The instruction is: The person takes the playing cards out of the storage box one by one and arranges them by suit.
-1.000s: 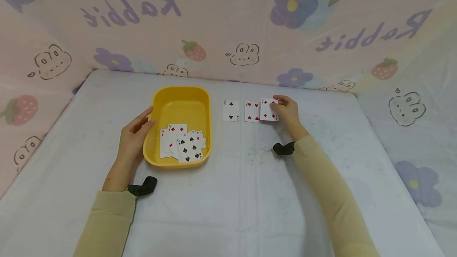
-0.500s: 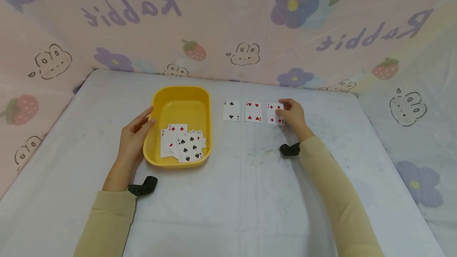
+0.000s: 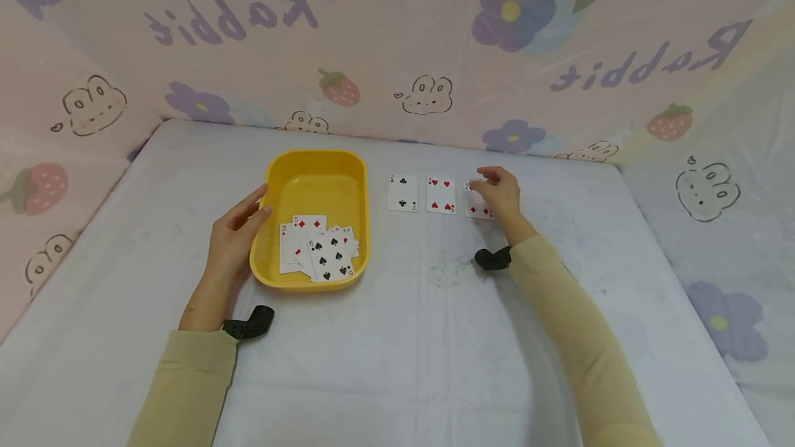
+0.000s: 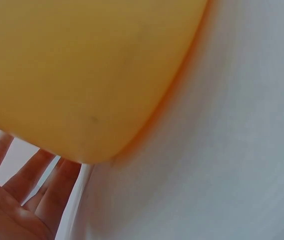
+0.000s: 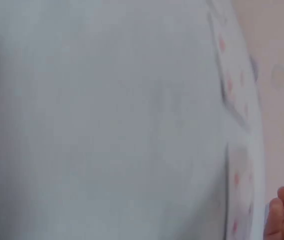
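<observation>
A yellow plastic tray [image 3: 317, 199] stands left of centre in the head view. Its near half holds several playing cards [image 3: 329, 257], a six of spades on top. My left hand [image 3: 230, 243] grips the tray's left side, thumb over the rim and the other fingers along the outside. A row of three face-up cards lies right of the tray: a two of clubs [image 3: 402, 192], a four of hearts [image 3: 441, 195] and a four of diamonds [image 3: 480, 212]. Over that last card hovers my right hand [image 3: 504, 196], fingers loosely bent and holding nothing; it partly hides the card.
A white cloth covers the table [image 3: 373, 364]. Behind it hangs a pink curtain [image 3: 385, 26] with rabbits and flowers. Each wrist carries a black camera mount, the left one [image 3: 251, 323] close to the tray's near corner.
My right hand slid the four of diamonds right, laid it beside the four of hearts and let go. It has since lifted and moved slightly left. The left hand stays on the tray.
</observation>
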`<state>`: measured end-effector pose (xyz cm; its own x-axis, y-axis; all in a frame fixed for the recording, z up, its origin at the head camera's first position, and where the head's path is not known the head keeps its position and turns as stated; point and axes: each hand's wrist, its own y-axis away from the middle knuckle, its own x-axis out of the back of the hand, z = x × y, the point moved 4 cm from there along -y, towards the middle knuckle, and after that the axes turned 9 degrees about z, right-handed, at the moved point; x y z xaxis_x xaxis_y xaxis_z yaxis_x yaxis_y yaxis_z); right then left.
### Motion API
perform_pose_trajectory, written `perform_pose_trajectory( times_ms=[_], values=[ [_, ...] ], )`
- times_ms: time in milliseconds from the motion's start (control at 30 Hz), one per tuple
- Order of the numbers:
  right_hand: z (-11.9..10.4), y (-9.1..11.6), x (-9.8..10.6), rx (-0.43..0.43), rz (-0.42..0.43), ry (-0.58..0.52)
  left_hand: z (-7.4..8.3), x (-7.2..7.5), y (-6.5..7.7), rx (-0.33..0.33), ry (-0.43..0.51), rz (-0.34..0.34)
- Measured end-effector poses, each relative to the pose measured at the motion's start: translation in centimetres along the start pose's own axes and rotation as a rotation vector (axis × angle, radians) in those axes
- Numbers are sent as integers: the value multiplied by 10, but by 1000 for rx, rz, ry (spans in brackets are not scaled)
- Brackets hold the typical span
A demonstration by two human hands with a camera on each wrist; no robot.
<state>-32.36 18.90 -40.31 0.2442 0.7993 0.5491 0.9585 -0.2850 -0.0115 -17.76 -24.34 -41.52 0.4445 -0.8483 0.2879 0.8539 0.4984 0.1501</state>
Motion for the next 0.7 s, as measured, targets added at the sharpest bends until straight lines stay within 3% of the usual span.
perform_pose_trajectory(
  times_ms=[233, 700],
  values=[
    [-28, 16, -20, -47, -46, -166, -1, 0, -1, 4, 2, -2],
    [-95, 59, -61, 45, -255, -267, 0, 1, -2, -19, 15, -7]
  ],
)
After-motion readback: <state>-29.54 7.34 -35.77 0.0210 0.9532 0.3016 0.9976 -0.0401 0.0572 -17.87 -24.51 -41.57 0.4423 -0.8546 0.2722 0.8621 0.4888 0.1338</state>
